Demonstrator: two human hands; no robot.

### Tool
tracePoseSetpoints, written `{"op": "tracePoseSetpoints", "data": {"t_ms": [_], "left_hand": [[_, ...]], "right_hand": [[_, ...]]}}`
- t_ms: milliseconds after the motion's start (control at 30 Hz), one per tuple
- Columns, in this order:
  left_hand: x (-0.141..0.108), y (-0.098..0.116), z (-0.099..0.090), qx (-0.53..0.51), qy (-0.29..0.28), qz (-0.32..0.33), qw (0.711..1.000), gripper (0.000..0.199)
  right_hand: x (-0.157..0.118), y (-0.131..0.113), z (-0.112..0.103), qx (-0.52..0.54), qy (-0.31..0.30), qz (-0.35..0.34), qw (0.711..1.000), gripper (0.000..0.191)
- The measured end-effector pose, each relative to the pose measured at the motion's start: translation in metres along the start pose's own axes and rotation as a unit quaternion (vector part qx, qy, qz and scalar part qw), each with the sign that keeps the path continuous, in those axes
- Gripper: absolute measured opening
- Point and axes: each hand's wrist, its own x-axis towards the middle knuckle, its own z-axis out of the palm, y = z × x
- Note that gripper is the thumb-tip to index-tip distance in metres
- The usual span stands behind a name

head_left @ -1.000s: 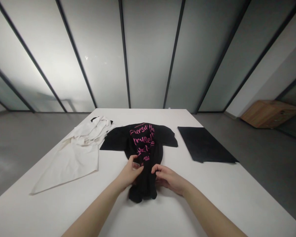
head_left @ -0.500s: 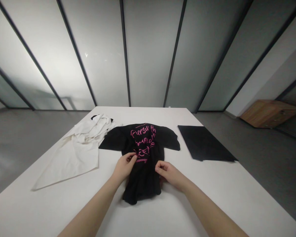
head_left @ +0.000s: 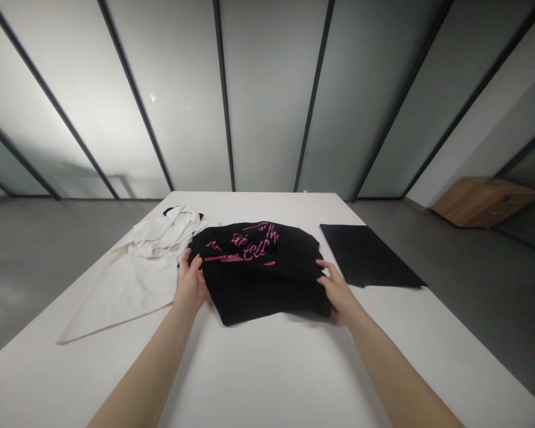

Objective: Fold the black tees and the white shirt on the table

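A black T-shirt (head_left: 267,291) with pink lettering lies bunched across the middle of the table, its lower part drawn out wide and its print creased. At its left side my left hand (head_left: 191,280) grips the cloth between thumb and fingers, close to the white garment. My right hand (head_left: 337,288) has hold of the opposite side, some fingertips hidden behind the fabric. The lower edge of the shirt hangs slightly off the tabletop between the two hands.
Crumpled white cloth (head_left: 134,285) covers the left of the white table (head_left: 258,380), with a bit of black fabric behind it. A flat, folded black cloth (head_left: 368,255) lies at the right. Beyond stand frosted glass panels (head_left: 267,95) and a wooden cabinet (head_left: 484,202).
My hands have moved apart, left and right, spreading the shirt's narrow lower part wide. Its bottom edge has come up away from me, and the lettering is now folded.
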Motion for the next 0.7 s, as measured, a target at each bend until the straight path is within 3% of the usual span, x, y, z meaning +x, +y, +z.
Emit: {"op": "tracePoseSetpoints", "data": {"t_ms": [133, 267, 367, 467, 700], "left_hand": [[-0.016, -0.002, 0.005, 0.076, -0.035, -0.12, 0.989, 0.056], [-0.025, 0.008, 0.003, 0.068, -0.075, -0.304, 0.947, 0.036], [-0.025, 0.018, 0.0, 0.02, -0.066, -0.34, 0.938, 0.028], [-0.024, 0.021, -0.001, -0.016, -0.055, -0.31, 0.949, 0.023], [-0.016, 0.015, -0.01, -0.101, -0.07, -0.263, 0.957, 0.029]], "right_hand": [[-0.011, -0.005, -0.001, -0.054, -0.126, 0.025, 0.99, 0.049], [-0.021, -0.006, -0.001, -0.06, -0.221, 0.107, 0.968, 0.029], [-0.023, -0.007, -0.003, -0.047, -0.249, 0.127, 0.959, 0.029], [-0.02, -0.008, -0.005, 0.003, -0.226, 0.097, 0.969, 0.028], [-0.004, -0.003, -0.005, 0.086, -0.065, 0.02, 0.994, 0.023]]}}
